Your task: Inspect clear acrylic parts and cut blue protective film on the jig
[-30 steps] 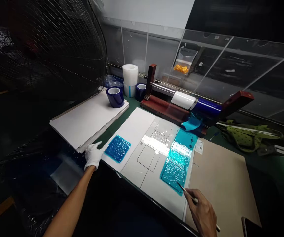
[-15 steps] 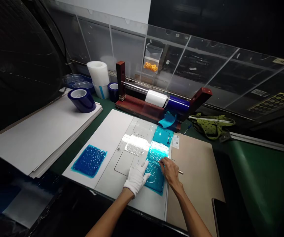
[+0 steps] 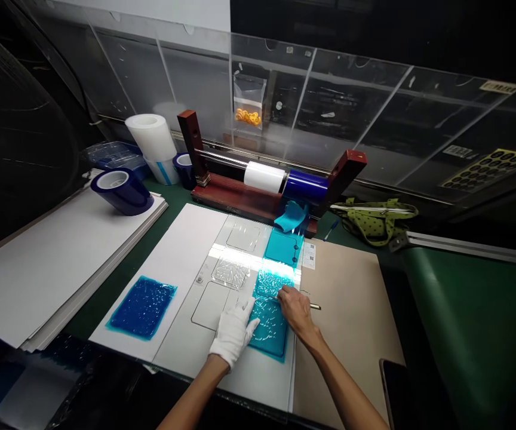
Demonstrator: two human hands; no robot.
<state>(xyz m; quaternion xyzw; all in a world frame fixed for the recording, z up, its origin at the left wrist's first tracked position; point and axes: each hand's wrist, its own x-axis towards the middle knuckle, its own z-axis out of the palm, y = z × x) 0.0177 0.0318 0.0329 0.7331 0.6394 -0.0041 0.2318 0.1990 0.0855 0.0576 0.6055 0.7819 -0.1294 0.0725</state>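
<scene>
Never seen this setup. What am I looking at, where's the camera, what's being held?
One camera worn on a person's head looks down at a green bench. No machine, just two hands. The gloved left hand presses flat on a crinkled teal film sheet lying on a white board. The bare right hand pinches a thin tool at the film's edge. A darker blue film lies to the left. Behind stands a wooden roll holder with white and blue rolls, and a blue tape roll sits on stacked boards.

head-worn view, down over workbench [image 3: 464,286]
</scene>
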